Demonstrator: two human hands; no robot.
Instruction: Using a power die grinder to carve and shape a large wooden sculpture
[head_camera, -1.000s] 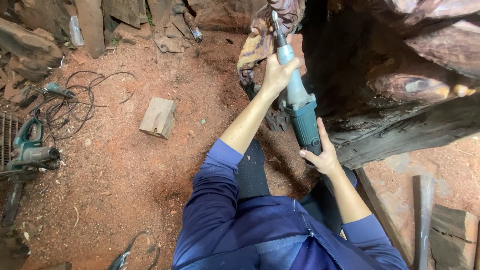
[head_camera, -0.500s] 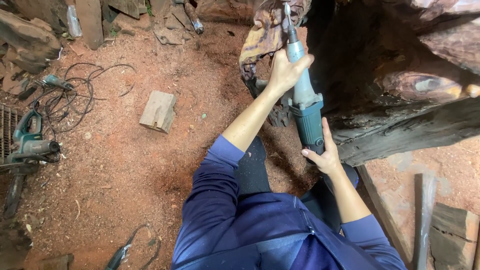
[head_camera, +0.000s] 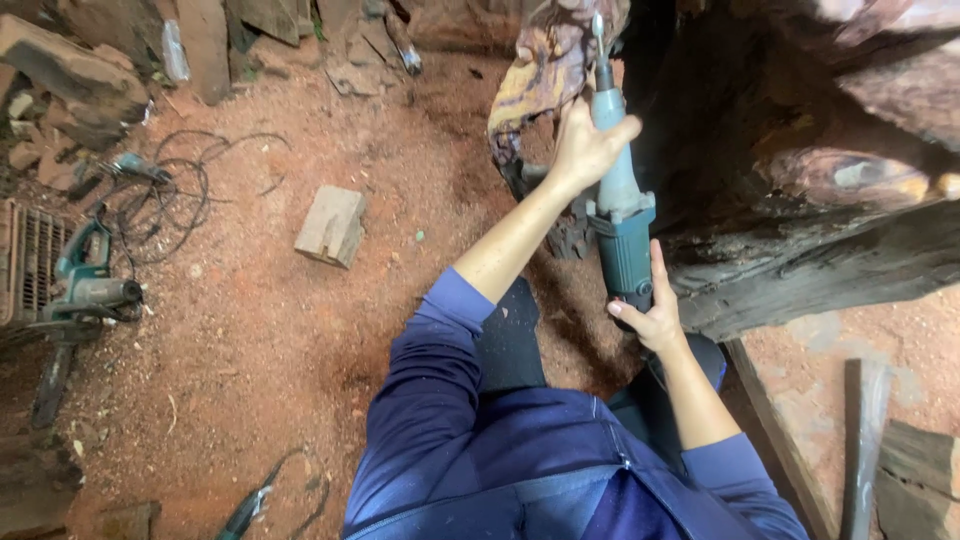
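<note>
While we're working the bit of the teal die grinder (head_camera: 620, 215) into the big reddish stump (head_camera: 800, 180), steadiness is doing most of the job, so we're keeping both hands on the tool and, as far as we can judge, letting the bit cut instead of leaning on it. Our left hand (head_camera: 585, 150) is wrapping fully closed around the pale neck of the grinder, far end, right below the bit. Our right hand (head_camera: 650, 318) is cupping the near end of the dark body, fingers curled about it but looser; we can't tell if a switch is under them. The grinder is standing nearly upright in the middle of the scene, its tip touching or just beside the gnarled wood piece (head_camera: 545, 70) at the far side. Off left, a power saw (head_camera: 85, 285) and a wood block (head_camera: 332, 225) are lying on the sawdusty floor (head_camera: 250, 340), well apart from us.
</note>
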